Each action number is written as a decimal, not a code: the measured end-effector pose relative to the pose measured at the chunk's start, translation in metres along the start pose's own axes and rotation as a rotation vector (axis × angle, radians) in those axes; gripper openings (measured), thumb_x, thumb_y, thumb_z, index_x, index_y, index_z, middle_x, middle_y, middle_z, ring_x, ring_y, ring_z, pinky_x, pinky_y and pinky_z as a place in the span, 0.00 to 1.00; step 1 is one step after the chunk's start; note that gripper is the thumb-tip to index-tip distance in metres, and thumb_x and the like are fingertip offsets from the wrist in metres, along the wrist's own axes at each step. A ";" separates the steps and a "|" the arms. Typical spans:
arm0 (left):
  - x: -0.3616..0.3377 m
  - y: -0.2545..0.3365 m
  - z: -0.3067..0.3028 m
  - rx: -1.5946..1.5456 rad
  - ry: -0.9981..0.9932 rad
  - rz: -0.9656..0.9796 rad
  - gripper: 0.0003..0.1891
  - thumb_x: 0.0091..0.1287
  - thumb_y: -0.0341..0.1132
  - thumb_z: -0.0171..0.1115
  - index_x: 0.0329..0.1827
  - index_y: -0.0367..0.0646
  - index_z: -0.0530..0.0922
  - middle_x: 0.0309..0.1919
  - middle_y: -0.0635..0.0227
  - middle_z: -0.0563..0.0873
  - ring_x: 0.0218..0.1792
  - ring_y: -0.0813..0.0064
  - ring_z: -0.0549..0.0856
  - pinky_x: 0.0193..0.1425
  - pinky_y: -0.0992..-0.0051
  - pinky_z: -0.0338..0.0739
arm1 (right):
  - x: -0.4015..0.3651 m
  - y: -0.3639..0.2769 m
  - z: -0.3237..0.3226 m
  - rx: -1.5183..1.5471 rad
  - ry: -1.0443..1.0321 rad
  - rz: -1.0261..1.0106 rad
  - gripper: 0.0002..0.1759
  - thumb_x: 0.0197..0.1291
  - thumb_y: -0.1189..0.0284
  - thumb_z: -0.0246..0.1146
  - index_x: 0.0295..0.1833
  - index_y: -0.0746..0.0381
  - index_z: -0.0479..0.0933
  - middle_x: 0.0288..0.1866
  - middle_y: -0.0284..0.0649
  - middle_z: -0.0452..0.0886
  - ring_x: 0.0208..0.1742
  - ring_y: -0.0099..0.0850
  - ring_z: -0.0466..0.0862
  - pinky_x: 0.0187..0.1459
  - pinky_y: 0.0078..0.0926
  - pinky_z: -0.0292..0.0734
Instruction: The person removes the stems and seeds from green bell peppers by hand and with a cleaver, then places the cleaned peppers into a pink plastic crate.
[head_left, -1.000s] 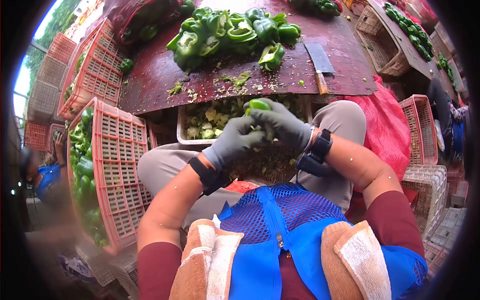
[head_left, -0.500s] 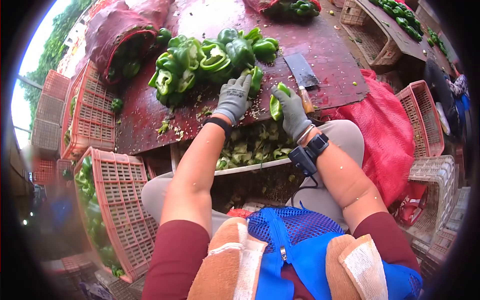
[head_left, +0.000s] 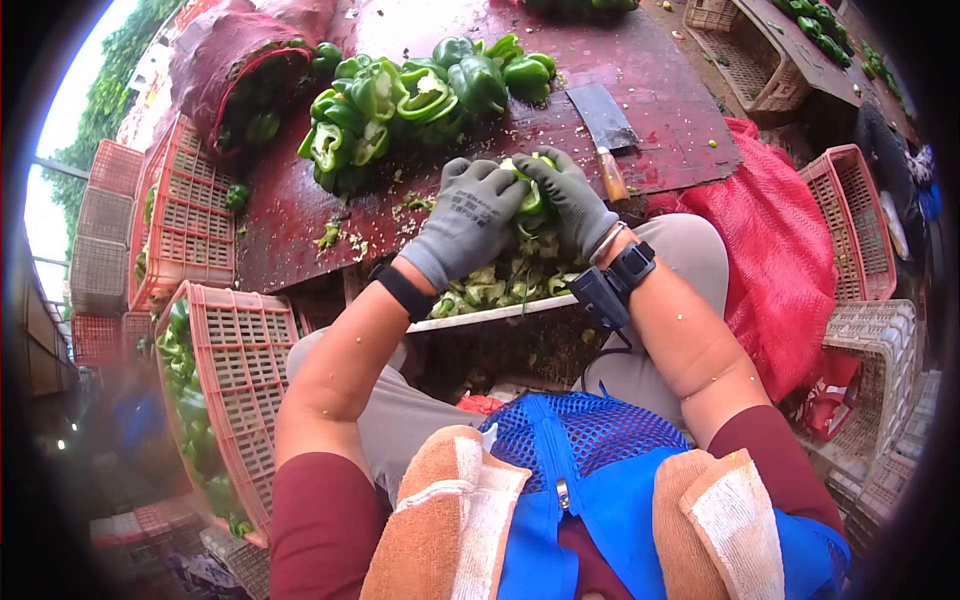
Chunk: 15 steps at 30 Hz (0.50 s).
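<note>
Both hands wear grey gloves and meet at the near edge of the dark red board (head_left: 660,90). Between them is a green bell pepper (head_left: 535,205), partly hidden by the fingers. My left hand (head_left: 466,215) closes on its left side, and my right hand (head_left: 572,198) wraps its right side. Just beneath, a white-rimmed container (head_left: 480,318) holds pale green pepper scraps (head_left: 480,290). Beyond my left hand lies a heap of green bell peppers (head_left: 425,95), several of them cut open. A cleaver (head_left: 603,118) with a wooden handle lies flat beyond my right hand.
At the left, a mesh sack of peppers (head_left: 215,85) lies on its side near pink plastic crates (head_left: 235,390). An empty-looking red mesh sack (head_left: 770,270) drapes at the right, beside more crates (head_left: 850,220). Seeds and scraps (head_left: 350,240) litter the board.
My left hand has left the pepper by the heap and moved toward me and right. It now joins my right hand on the pepper, which has shifted slightly left.
</note>
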<state>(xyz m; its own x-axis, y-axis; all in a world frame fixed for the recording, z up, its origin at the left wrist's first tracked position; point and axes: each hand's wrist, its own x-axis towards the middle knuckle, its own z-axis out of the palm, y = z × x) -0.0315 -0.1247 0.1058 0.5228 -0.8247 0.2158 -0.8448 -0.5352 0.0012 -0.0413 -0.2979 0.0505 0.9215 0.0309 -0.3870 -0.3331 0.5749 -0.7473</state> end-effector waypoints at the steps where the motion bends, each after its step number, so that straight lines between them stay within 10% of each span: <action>1: -0.006 0.000 -0.003 -0.014 0.053 0.021 0.24 0.58 0.38 0.68 0.60 0.47 0.78 0.53 0.66 0.82 0.58 0.61 0.79 0.66 0.55 0.64 | -0.007 -0.001 0.003 0.041 -0.037 0.047 0.35 0.62 0.64 0.71 0.70 0.60 0.64 0.50 0.38 0.81 0.44 0.29 0.84 0.37 0.28 0.84; 4: -0.022 0.009 -0.005 -0.042 0.125 0.047 0.27 0.63 0.41 0.66 0.67 0.47 0.76 0.55 0.63 0.83 0.60 0.57 0.78 0.67 0.52 0.63 | 0.000 0.024 0.000 0.153 -0.150 -0.124 0.19 0.65 0.68 0.67 0.59 0.58 0.72 0.47 0.36 0.81 0.44 0.26 0.84 0.40 0.25 0.83; 7: -0.030 0.018 0.006 -0.140 0.214 -0.041 0.27 0.63 0.40 0.66 0.67 0.46 0.76 0.54 0.63 0.83 0.59 0.57 0.78 0.67 0.53 0.64 | 0.000 0.040 -0.017 -0.118 -0.343 -0.276 0.37 0.45 0.80 0.75 0.64 0.57 0.70 0.58 0.40 0.76 0.62 0.30 0.76 0.63 0.30 0.75; 12: -0.027 0.042 0.031 -0.319 0.504 -0.142 0.20 0.66 0.36 0.65 0.60 0.43 0.79 0.48 0.60 0.85 0.54 0.54 0.80 0.62 0.57 0.70 | 0.000 0.053 -0.026 -0.735 -0.282 -0.662 0.28 0.56 0.82 0.66 0.63 0.59 0.68 0.54 0.35 0.76 0.54 0.24 0.78 0.57 0.25 0.77; 15: -0.023 0.052 0.041 -0.401 0.623 -0.211 0.16 0.72 0.36 0.62 0.60 0.41 0.80 0.46 0.59 0.85 0.51 0.57 0.82 0.61 0.60 0.74 | -0.006 0.061 -0.009 0.008 -0.214 -0.272 0.14 0.67 0.77 0.58 0.57 0.60 0.74 0.48 0.34 0.80 0.47 0.24 0.80 0.50 0.24 0.79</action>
<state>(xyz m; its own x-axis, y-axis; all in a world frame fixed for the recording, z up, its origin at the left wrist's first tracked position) -0.0828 -0.1408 0.0612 0.6168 -0.3939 0.6815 -0.7734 -0.4645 0.4314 -0.0691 -0.2706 0.0026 0.9976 0.0458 -0.0516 -0.0687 0.5922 -0.8028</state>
